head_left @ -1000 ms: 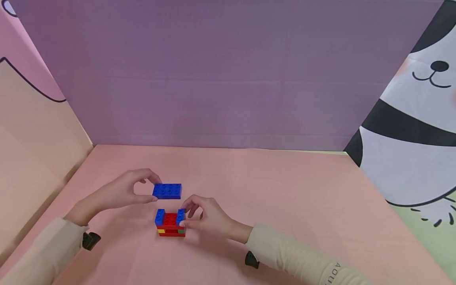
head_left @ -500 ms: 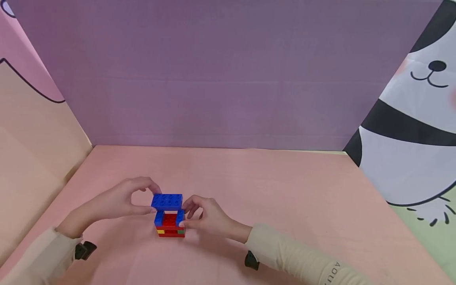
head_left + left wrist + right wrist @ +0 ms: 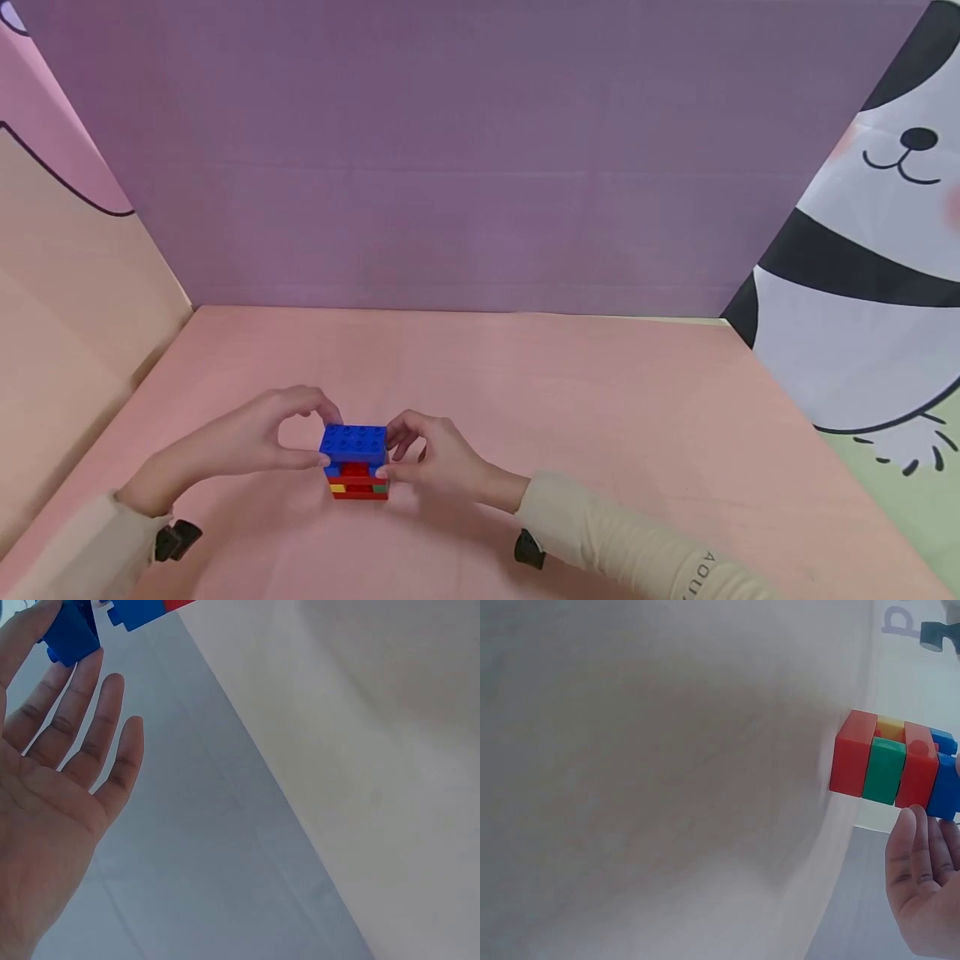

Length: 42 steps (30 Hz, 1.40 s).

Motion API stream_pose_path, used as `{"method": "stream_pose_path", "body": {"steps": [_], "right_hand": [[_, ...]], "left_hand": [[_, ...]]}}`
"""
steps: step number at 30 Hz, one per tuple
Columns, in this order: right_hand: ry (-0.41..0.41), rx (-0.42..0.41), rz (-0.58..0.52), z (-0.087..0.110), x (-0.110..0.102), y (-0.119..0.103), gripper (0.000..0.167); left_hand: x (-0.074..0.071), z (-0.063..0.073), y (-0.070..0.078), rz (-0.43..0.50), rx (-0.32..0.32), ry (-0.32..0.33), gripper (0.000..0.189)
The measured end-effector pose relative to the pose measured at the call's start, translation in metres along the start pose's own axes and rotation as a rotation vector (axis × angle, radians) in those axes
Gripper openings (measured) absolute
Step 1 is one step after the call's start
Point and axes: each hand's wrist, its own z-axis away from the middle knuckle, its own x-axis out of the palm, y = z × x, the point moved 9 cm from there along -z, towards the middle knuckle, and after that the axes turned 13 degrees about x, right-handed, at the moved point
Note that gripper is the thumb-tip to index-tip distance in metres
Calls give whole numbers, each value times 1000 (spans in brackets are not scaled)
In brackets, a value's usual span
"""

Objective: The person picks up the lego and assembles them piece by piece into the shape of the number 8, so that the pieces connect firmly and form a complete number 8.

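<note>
A long blue brick (image 3: 355, 443) with two rows of studs is pinched at its left end by my left hand (image 3: 240, 446), thumb in front and fingertips behind. It sits just over a small brick stack. In the left wrist view a narrow gap shows between this brick (image 3: 71, 634) and a lower blue brick (image 3: 139, 611). Red layers of the stack (image 3: 360, 495) enclose a yellow brick (image 3: 338, 488) on the left and a green brick (image 3: 885, 771) on the right. My right hand (image 3: 450, 462) pinches the stack's upper right blue brick (image 3: 945, 787).
The pink tabletop (image 3: 600, 433) spreads around the stack. A purple panel (image 3: 465, 158) rises behind it, with a beige panel (image 3: 75, 317) on the left and a panda-print panel (image 3: 862, 333) on the right.
My left hand has brought the long blue brick down and toward me, from above and behind the stack to just over its top. The right hand has stayed in place on the stack.
</note>
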Motion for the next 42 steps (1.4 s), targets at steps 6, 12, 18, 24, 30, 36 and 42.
{"method": "stream_pose_path", "body": {"steps": [6,12,18,24,30,36,42], "right_hand": [[3,-10,15,1,0,-1,32],[-3,-2,24,0,1,0,32],[1,-37,22,0,0,-2,33],[6,-62,30,0,0,-4,32],[6,-85,54,0,2,-5,33],[1,-108,78,1,5,-6,35],[8,-111,92,1,3,-9,37]], "left_hand": [[4,2,-1,9,-8,-9,32],[7,4,-3,21,-18,-14,33],[5,3,1,-6,40,16,31],[6,3,-2,-19,39,23,32],[4,2,0,-25,46,17,32],[4,2,3,-10,56,18,31],[4,1,2,-16,56,8,31]]}}
